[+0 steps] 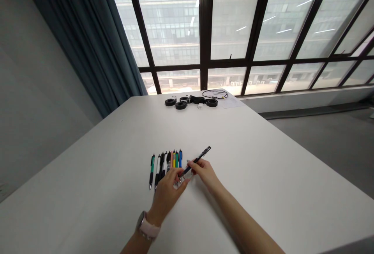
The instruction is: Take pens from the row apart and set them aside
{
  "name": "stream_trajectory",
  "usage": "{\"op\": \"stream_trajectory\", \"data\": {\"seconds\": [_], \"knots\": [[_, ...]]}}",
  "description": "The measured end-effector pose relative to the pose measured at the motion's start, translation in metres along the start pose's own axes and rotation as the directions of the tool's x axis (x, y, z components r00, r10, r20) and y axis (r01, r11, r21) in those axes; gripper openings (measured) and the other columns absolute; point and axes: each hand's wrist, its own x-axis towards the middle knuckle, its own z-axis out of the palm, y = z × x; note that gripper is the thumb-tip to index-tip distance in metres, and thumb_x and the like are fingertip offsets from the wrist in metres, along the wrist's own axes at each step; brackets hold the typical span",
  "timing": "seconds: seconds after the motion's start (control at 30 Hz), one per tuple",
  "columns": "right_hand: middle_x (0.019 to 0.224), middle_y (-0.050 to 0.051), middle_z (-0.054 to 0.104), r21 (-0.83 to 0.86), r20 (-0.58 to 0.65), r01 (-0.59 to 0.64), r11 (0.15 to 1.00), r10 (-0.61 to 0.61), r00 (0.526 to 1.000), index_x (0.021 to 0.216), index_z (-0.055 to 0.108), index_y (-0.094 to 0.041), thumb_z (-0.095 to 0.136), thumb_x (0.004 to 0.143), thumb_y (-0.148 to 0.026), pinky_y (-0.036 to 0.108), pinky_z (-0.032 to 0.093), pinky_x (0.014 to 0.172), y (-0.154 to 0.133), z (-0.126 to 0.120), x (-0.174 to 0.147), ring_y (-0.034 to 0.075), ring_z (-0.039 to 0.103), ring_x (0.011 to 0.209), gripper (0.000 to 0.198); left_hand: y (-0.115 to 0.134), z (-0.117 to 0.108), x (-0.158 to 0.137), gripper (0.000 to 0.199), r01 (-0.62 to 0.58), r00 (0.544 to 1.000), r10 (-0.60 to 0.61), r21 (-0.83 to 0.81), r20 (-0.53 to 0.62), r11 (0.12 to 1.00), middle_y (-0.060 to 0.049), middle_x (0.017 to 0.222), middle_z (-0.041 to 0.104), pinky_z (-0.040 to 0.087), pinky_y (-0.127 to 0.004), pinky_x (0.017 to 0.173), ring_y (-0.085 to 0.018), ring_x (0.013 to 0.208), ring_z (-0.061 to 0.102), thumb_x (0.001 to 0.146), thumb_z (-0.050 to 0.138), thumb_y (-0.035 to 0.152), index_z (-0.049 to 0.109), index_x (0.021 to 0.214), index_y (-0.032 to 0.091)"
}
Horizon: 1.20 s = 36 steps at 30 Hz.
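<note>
Over table (117,145), pen (202,154) aslant, far end rightward

This looks like an office or meeting room. A broad, smooth white table (140,131) bears a row of slim multicoloured pens (162,164). Beyond it stand tall, dark-framed glass windows (205,24), edged by a long blue-grey fabric curtain (87,39). The panes reflect straight white strip lights (241,29) and face a pale multi-storey building (171,32). The floor (321,139) is plain grey.
</note>
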Motion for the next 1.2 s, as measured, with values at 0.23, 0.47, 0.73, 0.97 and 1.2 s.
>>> {"op": "stream_trajectory", "data": {"seconds": [0.23, 0.47, 0.73, 0.97, 1.2], "knots": [[0.057, 0.0, 0.06, -0.007, 0.02, -0.001, 1.0, 0.002, 1.0, 0.063, 0.063, -0.014, 0.073, 0.057, -0.055, 0.024, 0.04, 0.053, -0.0033, 0.0001, -0.002, 0.011, 0.051, 0.054, 0.043, 0.0013, 0.0001, -0.0002, 0.015, -0.105, 0.994, 0.105, 0.011, 0.008, 0.994, -0.001, 0.077, 0.057, 0.045, -0.026, 0.065, -0.015, 0.069, 0.055, 0.091, 0.047, 0.033, 0.053, 0.086, 0.021], [0.054, -0.001, 0.056, 0.018, 0.031, -0.021, 1.0, 0.021, 0.999, 0.065, 0.063, -0.016, 0.071, 0.058, -0.053, 0.024, 0.039, 0.05, -0.0016, 0.0059, -0.0058, 0.01, 0.047, 0.049, 0.039, 0.0005, -0.0012, -0.003, 0.04, -0.075, 0.994, 0.076, -0.014, 0.077, 0.997, 0.0, 0.063, 0.054, 0.039, -0.025, 0.06, -0.013, 0.061, 0.054, 0.097, 0.029, 0.028, 0.05, 0.064, 0.02], [0.046, -0.004, 0.053, 0.029, 0.029, -0.014, 0.999, 0.013, 1.0, 0.067, 0.062, -0.015, 0.07, 0.06, -0.056, 0.023, 0.035, 0.046, 0.0032, 0.0024, -0.0012, 0.009, 0.045, 0.043, 0.042, 0.0024, 0.0011, -0.0029, 0.02, -0.013, 0.999, 0.012, 0.039, 0.046, 0.999, 0.002, 0.068, 0.055, 0.04, -0.024, 0.058, -0.013, 0.059, 0.052, 0.089, 0.048, 0.037, 0.054, 0.08, 0.019], [0.039, -0.005, 0.048, -0.008, 0.052, -0.027, 1.0, 0.028, 0.998, 0.067, 0.059, -0.016, 0.067, 0.063, -0.06, 0.022, 0.029, 0.04, -0.0037, -0.0011, -0.0033, 0.008, 0.038, 0.035, 0.045, 0.0019, 0.0004, -0.0024, 0.017, -0.007, 0.999, 0.006, 0.004, 0.051, 1.0, 0.001, 0.076, 0.056, 0.043, -0.026, 0.063, -0.014, 0.065, 0.055, 0.093, 0.043, 0.033, 0.053, 0.088, 0.02], [0.038, -0.005, 0.048, -0.013, 0.021, -0.019, 1.0, 0.019, 1.0, 0.064, 0.059, -0.016, 0.066, 0.064, -0.062, 0.023, 0.029, 0.04, -0.0022, -0.0008, -0.0041, 0.008, 0.038, 0.036, 0.046, 0.0032, 0.0001, -0.0035, 0.029, -0.054, 0.997, 0.051, 0.037, 0.063, 0.998, 0.0, 0.071, 0.056, 0.041, -0.026, 0.062, -0.015, 0.067, 0.056, 0.096, 0.032, 0.03, 0.049, 0.075, 0.02]]}}
